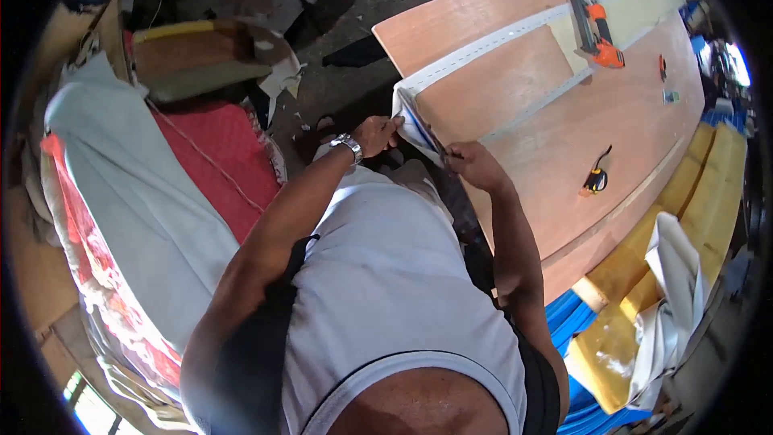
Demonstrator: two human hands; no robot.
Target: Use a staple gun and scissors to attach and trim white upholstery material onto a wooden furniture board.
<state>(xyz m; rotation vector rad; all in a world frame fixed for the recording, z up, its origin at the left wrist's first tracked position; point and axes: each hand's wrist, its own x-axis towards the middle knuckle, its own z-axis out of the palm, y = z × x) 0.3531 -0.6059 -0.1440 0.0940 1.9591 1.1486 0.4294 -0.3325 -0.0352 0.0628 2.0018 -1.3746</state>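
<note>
A large plywood board (pixel 564 129) lies flat in front of me, with a strip of white fabric (pixel 483 47) stapled along it. My left hand (pixel 377 133), with a metal watch on the wrist, pinches the loose white fabric end (pixel 409 122) at the board's near corner. My right hand (pixel 473 163) is closed at the board's edge just beside it, gripping a thin dark tool whose tip points into the fabric fold; the tool is too small to tell apart.
An orange staple gun (pixel 597 31) lies on the board's far part, and a small yellow-black tape measure (pixel 596 180) nearer. Yellow foam sheets (pixel 684 217) and white cloth (pixel 672 274) lie at right. Pale cloth (pixel 137 193) and red fabric (pixel 229 153) are piled at left.
</note>
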